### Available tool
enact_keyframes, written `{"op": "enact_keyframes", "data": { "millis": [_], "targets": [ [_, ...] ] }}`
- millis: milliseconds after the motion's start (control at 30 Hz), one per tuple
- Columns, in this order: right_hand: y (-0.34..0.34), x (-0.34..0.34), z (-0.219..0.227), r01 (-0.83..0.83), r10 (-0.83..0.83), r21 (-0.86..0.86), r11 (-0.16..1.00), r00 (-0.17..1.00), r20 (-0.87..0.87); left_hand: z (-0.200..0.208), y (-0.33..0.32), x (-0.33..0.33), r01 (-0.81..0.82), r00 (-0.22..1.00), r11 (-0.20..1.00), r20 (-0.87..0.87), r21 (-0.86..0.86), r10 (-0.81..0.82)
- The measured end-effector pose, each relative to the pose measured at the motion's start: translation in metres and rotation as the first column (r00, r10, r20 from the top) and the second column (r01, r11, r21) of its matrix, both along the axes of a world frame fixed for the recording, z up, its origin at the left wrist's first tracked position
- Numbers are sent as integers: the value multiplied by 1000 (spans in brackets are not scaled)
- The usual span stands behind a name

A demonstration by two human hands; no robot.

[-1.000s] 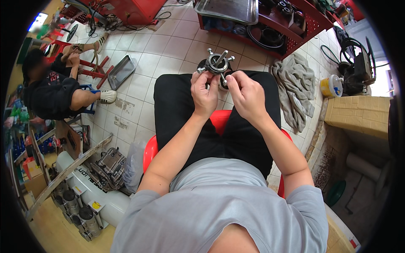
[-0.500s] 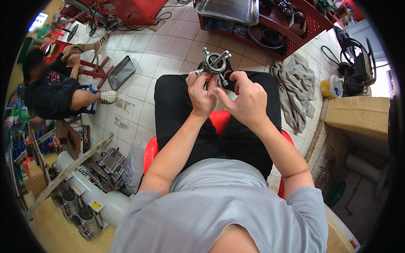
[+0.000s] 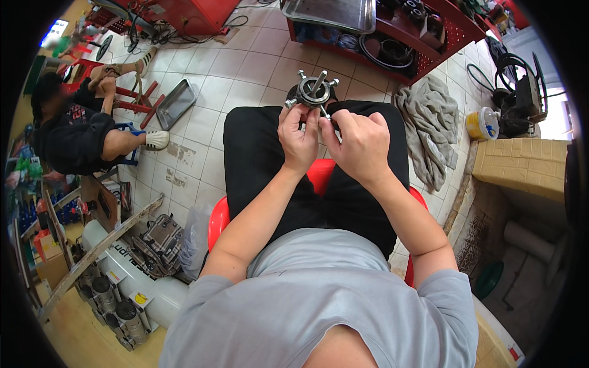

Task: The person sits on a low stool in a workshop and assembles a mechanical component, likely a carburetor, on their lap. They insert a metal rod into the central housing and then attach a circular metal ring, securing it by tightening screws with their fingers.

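Observation:
Above my knees, my left hand (image 3: 300,140) is closed around the near left side of a ring-shaped metal tool (image 3: 305,89), which looks like a puller. Several bolts stick out around its ring, and a long metal rod rises from the middle. Dark material shows behind the ring. My right hand (image 3: 363,144) has its thumb and index finger pinched at the head of the bolt (image 3: 325,113) on the tool's near right side. The other right fingers are curled in. What lies under the ring is mostly hidden by my hands.
A red tool cart (image 3: 429,46) with a metal tray (image 3: 331,13) on top stands ahead. On the right lie a grey cloth (image 3: 429,129) and a yellow-white bucket (image 3: 483,124). Another person (image 3: 80,126) sits at the left near a metal pan (image 3: 176,104). A white tank (image 3: 132,270) is lower left.
The tool has shifted slightly right and its rod now stands more upright in view. My right thumb and index finger have come together at the near right bolt.

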State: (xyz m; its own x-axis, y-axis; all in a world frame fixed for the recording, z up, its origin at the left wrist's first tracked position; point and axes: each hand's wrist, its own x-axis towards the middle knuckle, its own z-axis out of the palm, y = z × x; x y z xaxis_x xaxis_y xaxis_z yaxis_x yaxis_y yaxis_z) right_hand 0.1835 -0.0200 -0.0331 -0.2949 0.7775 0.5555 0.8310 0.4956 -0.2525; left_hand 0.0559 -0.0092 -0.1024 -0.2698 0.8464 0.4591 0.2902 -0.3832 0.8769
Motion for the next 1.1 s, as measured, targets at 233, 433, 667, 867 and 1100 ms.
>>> {"op": "enact_keyframes", "data": {
  "millis": [233, 433, 667, 867, 1100],
  "targets": [
    [1, -4, 0, 4, -1, 41, 999, 997, -77, 3, -1, 0, 11, 1000, 1000, 17, -22, -11],
    [0, -3, 5, 23, -22, 22, 999, 999, -42, 3, -1, 2, -19, 1000, 1000, -13, 21, 20],
    [-1, -3, 1, 28, -28, 10, 1000, 1000, -3, 5, -1, 2, -11, 1000, 1000, 0, 21, 11],
    [-1, -4, 3, 43, -43, 14, 999, 999, -25, 3, -1, 1, -20, 999, 1000, -27, 16, 21],
    [-1, -5, 3, 47, -45, 28, 999, 998, -51, 1, 1, 2, -30, 999, 999, -29, 18, 31]
  ]
}}
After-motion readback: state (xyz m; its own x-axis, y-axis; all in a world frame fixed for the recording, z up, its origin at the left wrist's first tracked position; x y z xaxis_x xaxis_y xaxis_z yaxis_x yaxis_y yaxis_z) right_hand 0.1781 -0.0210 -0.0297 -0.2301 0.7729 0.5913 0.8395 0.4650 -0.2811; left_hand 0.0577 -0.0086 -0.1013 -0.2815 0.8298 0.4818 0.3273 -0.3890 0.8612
